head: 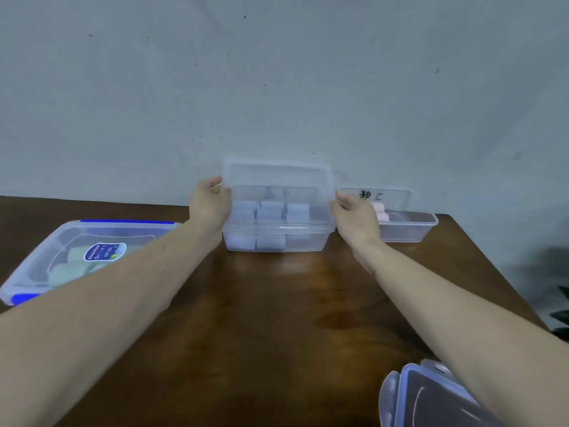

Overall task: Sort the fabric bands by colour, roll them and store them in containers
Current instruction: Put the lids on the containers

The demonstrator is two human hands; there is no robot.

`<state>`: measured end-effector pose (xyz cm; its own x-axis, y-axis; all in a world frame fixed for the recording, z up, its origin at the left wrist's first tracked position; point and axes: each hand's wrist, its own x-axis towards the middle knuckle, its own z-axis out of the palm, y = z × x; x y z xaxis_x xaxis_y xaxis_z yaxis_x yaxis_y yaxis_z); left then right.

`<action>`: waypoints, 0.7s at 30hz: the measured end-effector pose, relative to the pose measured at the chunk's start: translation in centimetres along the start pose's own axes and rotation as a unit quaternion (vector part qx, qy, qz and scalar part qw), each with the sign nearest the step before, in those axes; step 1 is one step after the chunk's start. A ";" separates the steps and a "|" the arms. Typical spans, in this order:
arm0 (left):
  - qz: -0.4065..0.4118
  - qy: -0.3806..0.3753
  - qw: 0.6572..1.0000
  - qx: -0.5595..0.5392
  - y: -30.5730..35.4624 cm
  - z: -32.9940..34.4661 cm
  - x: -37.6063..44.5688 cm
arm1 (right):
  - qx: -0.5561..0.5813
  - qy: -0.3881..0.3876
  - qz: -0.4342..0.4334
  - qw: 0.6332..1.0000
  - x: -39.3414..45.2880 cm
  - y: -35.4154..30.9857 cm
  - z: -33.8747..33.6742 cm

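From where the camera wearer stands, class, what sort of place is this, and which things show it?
Probably a plain indoor work table, perhaps at home or in a workroom: a brown wooden table set against a bare scuffed wall, with clear plastic containers of rolled fabric bands on it.

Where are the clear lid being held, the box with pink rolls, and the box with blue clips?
clear lid (277,174), head view, its top panel.
box with pink rolls (409,231), head view, its front wall.
box with blue clips (126,221), head view, its far blue clip.
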<state>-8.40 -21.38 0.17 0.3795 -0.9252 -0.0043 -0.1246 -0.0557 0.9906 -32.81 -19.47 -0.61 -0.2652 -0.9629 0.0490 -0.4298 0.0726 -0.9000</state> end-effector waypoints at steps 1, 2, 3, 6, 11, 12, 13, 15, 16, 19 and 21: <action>-0.004 0.001 1.000 0.006 0.0 0.2 0.1 | 0.001 -0.001 0.004 1.000 0.3 0.1 0.2; -0.010 0.003 1.000 0.009 0.1 0.4 0.1 | -0.005 -0.003 0.006 1.000 0.5 0.0 0.3; -0.015 0.005 1.000 0.008 0.0 0.5 0.3 | -0.014 -0.004 0.009 1.000 0.6 -0.1 0.3; -0.037 -0.003 0.999 0.030 0.0 0.2 -0.1 | -0.029 -0.005 0.011 0.999 0.5 -0.3 0.2; -0.049 -0.007 0.998 0.048 -0.3 -1.0 -2.2 | -0.029 -0.024 0.013 0.999 -1.9 0.0 -1.2; -0.047 -0.011 0.997 0.052 -0.4 -1.3 -2.9 | -0.017 -0.033 0.011 0.999 -2.7 0.1 -1.6; -0.044 -0.009 0.998 0.051 -0.7 -1.5 -3.5 | -0.008 -0.039 0.009 0.999 -3.5 0.1 -2.1; -0.050 -0.004 0.998 0.049 -1.0 -2.1 -5.2 | -0.002 -0.051 0.000 0.999 -5.3 0.2 -3.0; -0.053 -0.003 0.997 0.051 -1.0 -2.4 -6.1 | -0.003 -0.058 -0.005 0.998 -6.2 0.3 -3.4; -0.053 -0.005 0.998 0.047 -1.5 -3.4 -8.3 | -0.016 -0.073 -0.012 0.997 -8.5 0.6 -4.5; -0.049 -0.008 0.998 0.048 -1.9 -3.9 -9.5 | -0.030 -0.079 -0.019 0.996 -9.6 0.9 -5.1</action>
<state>-8.21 -11.03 -1.09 0.3796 -0.9194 -0.1031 -0.1751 -0.1808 0.9678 -35.07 -8.88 0.27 -0.1115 -0.9937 0.0098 -0.4893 0.0463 -0.8709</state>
